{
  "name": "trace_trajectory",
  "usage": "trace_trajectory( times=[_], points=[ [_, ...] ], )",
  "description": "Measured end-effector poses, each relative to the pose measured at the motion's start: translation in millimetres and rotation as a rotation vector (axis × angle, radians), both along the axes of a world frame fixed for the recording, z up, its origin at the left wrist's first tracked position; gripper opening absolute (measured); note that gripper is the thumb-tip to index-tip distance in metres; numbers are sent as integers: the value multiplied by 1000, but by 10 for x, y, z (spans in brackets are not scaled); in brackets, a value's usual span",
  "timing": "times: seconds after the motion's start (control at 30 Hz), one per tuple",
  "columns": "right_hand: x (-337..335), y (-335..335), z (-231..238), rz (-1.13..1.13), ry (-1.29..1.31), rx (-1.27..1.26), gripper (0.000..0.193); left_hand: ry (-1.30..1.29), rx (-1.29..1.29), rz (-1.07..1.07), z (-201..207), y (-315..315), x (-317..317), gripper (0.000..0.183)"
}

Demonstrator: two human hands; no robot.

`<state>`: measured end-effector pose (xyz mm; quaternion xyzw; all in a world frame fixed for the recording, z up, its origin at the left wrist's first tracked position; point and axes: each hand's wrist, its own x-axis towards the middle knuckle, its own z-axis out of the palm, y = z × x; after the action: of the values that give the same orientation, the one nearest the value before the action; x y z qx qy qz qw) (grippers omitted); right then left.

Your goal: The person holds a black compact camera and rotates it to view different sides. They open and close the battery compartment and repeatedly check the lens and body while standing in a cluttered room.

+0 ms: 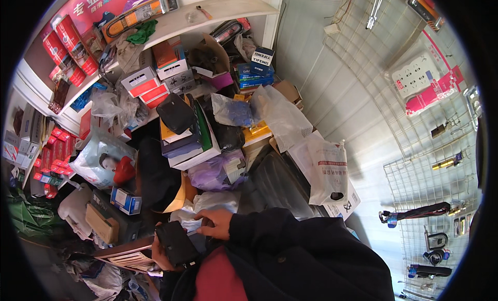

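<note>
My left hand (158,253) is wrapped round the edge of a black rectangular case (177,243), perhaps a wallet or pouch, held low in front of my body. To its right, my right hand (217,223) hovers with finger and thumb apart and nothing visible between them. Its dark sleeve comes in from the lower right. Just beyond the right hand lies a crumpled white plastic bag (212,201). A flat brown-edged box (127,253) with a striped face sits beside my left hand.
Piled boxes and bags fill the space ahead, among them a stack of books or boxes (194,153) and a purple bag (212,172). A white shelf (228,9) crosses the back. On the right, a wire grid (415,182) holds hanging hardware and a packaged power strip (415,75).
</note>
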<state>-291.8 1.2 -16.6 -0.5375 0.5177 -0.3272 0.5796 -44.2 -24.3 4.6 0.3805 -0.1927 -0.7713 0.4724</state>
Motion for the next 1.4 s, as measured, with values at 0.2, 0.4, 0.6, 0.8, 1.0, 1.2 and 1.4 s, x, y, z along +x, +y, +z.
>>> trace_trajectory(
  times=[0.2, 0.4, 0.6, 0.8, 1.0, 1.2, 1.4],
  points=[
    [-588, -34, 31, -10, 115, 4, 49, 20, -7, 41, 38, -31, -457, 55],
    [-886, -135, 85, -12, 115, -13, 50, -80, -20, 98, 158, -17, -811, 54],
    [-998, -241, -6, 262, 37, 25, 48, -19, -23, 175, 169, 25, -830, 52],
    [-1181, -279, -160, 546, 94, 87, 36, 106, 5, 266, 115, 119, -797, 51],
    [-1657, -327, -501, 587, 374, 59, 47, 189, 77, 358, 238, 193, -848, 49],
    [-2147, -186, -1178, 1036, 868, 244, 40, 390, 179, 520, 408, 326, -859, 49],
    [-2301, 210, -2469, 1031, 378, 281, 42, 520, -41, 526, 206, 555, -720, 53]
  ],
)
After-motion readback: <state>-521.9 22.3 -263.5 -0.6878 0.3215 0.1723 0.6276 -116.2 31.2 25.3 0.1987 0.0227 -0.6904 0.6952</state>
